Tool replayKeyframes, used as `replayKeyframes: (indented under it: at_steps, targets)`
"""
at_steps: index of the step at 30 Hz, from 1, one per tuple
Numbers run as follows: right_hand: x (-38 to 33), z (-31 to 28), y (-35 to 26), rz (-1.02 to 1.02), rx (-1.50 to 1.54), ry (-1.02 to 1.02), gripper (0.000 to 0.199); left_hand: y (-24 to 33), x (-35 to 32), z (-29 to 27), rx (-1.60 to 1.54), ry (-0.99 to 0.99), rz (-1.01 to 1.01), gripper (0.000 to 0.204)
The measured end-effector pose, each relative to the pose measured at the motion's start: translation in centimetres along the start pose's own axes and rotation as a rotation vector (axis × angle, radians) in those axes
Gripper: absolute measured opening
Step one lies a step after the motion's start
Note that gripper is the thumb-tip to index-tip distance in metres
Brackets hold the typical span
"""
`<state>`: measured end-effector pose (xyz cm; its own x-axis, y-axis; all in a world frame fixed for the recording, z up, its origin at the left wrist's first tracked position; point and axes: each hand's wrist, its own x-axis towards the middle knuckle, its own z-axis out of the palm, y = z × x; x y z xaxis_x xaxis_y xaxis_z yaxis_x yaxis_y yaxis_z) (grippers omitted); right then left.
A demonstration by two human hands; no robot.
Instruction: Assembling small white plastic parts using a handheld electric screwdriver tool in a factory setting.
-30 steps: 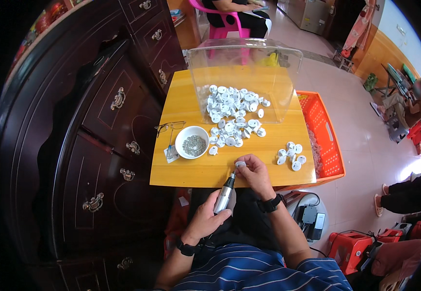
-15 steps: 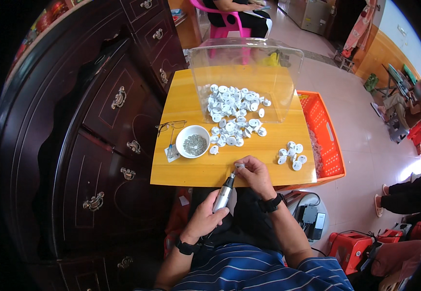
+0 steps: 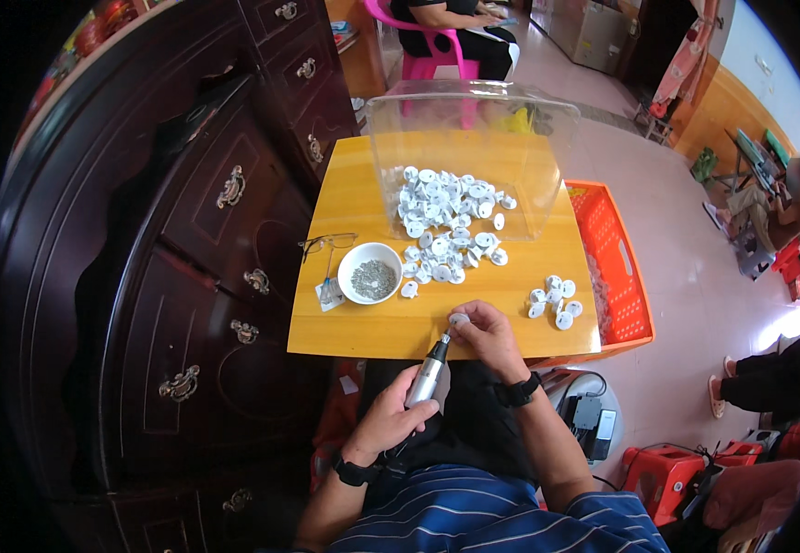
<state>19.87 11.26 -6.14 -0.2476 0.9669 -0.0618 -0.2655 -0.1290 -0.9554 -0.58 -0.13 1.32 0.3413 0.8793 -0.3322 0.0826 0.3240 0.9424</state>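
My left hand (image 3: 393, 413) is wrapped round a silver and black electric screwdriver (image 3: 429, 372), its tip pointing up and away from me. At that tip, my right hand (image 3: 487, 339) pinches a small white round plastic part (image 3: 459, 319) between thumb and fingers. The tip and the part appear to meet above the table's near edge. Left of them stands a white bowl (image 3: 348, 285) of small grey metal screws. Beyond my hands lies a pile of similar white parts (image 3: 439, 256), and a smaller group (image 3: 555, 300) rests to the right.
A clear plastic bin (image 3: 547, 175) on its side holds more white parts on the wooden table (image 3: 511, 341). Eyeglasses (image 3: 330, 241) lie by the bowl. An orange crate (image 3: 635, 295) stands at the right, a dark cabinet (image 3: 206, 267) at the left. Other people sit farther off.
The view has shifted slightly, so the table sits a little lower. Both hands keep their grip, the screwdriver still at the white part.
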Motion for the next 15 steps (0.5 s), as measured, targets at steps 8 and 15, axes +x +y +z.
replayKeyframes:
  at_steps: [8, 15]
  targets:
    - [-0.7, -4.5, -5.8, -0.390, -1.243, 0.336, 0.010, -1.6, -1.5, -0.7, 0.018, -0.010, -0.013, 0.062]
    - [1.4, -2.0, -10.1, -0.398, -1.342, 0.405, 0.012, -2.7, -2.1, -1.1, -0.001, 0.034, -0.028, 0.061]
